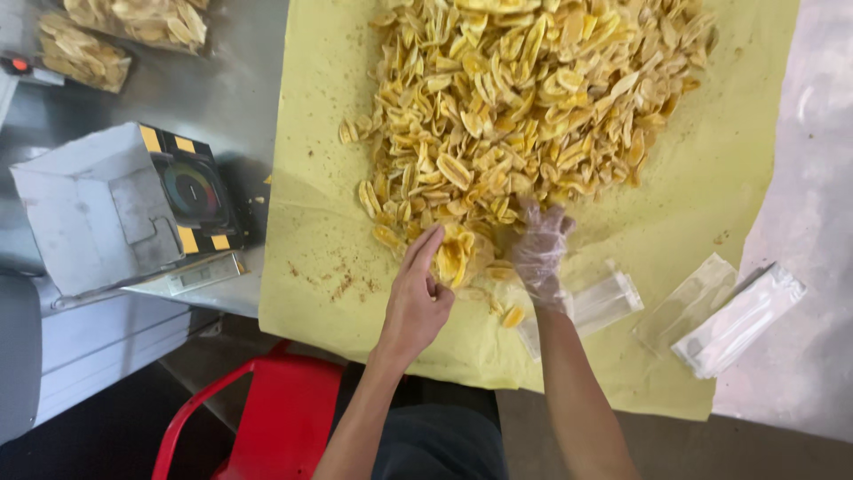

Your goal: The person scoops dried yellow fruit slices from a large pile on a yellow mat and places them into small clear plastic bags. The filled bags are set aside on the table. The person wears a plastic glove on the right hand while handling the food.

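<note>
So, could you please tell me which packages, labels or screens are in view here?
Filled clear bags of yellow chips: top left, on the metal table.
Empty clear plastic bags: right, at the yellow paper's edge.
Grey weighing scale: left; round coloured dial, yellow-black striped labels, small grey display in front.
Small red-lit device: far left edge.

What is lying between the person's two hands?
In the head view, a small clump of yellow chips lies between the left hand and the gloved right hand.

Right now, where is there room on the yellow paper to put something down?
Bare yellow paper lies between the chip pile and the scale, and right of the pile above the clear bags. Around the left hand and gloved right hand it is crowded.
</note>
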